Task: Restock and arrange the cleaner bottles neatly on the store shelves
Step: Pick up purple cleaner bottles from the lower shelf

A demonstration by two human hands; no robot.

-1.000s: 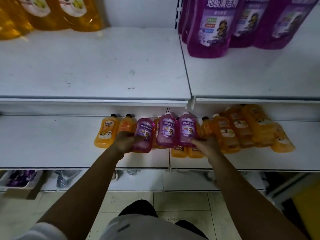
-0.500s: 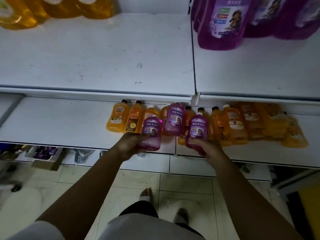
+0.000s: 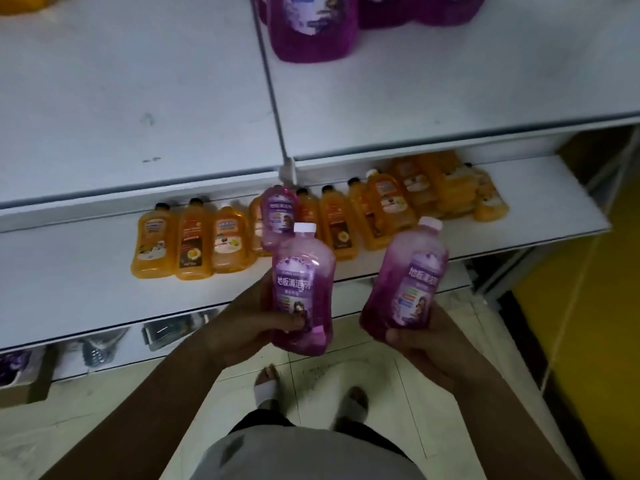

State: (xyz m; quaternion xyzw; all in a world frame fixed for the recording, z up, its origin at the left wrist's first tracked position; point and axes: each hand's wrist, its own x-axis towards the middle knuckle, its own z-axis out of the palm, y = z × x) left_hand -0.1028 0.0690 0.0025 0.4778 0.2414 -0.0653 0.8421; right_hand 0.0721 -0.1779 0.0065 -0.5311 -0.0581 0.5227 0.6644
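Observation:
My left hand (image 3: 249,323) grips a small purple cleaner bottle (image 3: 304,271) with a white cap, held upright in front of the lower shelf (image 3: 69,296). My right hand (image 3: 426,337) holds a second small purple bottle (image 3: 408,278), tilted to the right. Both bottles are off the shelf, above the floor. A third small purple bottle (image 3: 277,216) still stands on the lower shelf among a row of orange bottles (image 3: 194,240). Large purple bottles (image 3: 311,26) stand at the back of the upper shelf (image 3: 138,98).
More orange bottles (image 3: 450,188) crowd the right part of the lower shelf. Below it, a bottom shelf holds dark packaged items (image 3: 166,330) and a box (image 3: 17,368) at the left. My feet (image 3: 270,386) stand on the tiled floor. A yellow surface (image 3: 588,306) is at the right.
Both hands have pulled their purple bottles off the lower shelf toward me and raised them. The view has tilted down and shifted.

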